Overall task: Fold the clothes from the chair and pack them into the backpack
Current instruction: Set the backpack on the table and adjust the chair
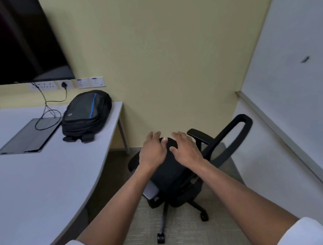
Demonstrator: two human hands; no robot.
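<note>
Now we are reaching both arms out, left hand and right hand hovering flat, fingers relaxed, gripping nothing, over the chair.

Pale yellow painted wall; white curved-edge desk left; grey-beige carpet floor; white partition panel right.

Pale curved desk at left, grey flap panel set into its top, black cables looping down from wall sockets, dark screen above, yellow wall behind, white partition at right, beige carpet below.
</note>
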